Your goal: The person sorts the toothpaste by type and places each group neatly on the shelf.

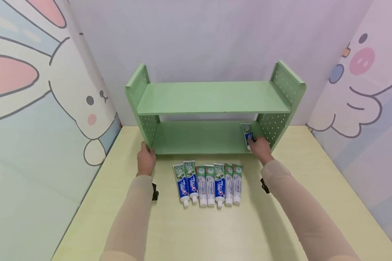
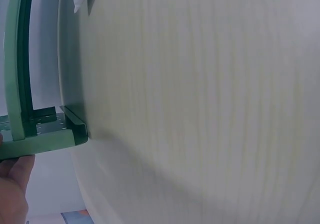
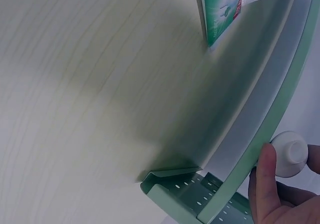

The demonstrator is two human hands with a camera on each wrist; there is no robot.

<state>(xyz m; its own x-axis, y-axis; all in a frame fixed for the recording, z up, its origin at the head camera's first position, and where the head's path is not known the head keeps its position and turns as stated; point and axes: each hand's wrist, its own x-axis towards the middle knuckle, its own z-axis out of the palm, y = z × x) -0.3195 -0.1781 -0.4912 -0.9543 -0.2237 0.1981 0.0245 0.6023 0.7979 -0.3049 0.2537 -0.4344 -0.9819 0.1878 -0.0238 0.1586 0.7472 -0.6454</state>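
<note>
1. Four blue tubes: three on the one table, one in the right hand.
2. Four white tubes, all on the table.
3. One rack, with two shelves and two side panels.
4. Two hands, two sleeves.
5. Two cartoon figures, one per side wall.
6. Two black fittings, one by each sleeve.

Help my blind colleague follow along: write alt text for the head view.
A person's right grip holds a toothpaste tube at the right end of the lower tier of a green shelf, while the left grip holds its left side. Seven more tubes lie in a row on the table in front.
</note>
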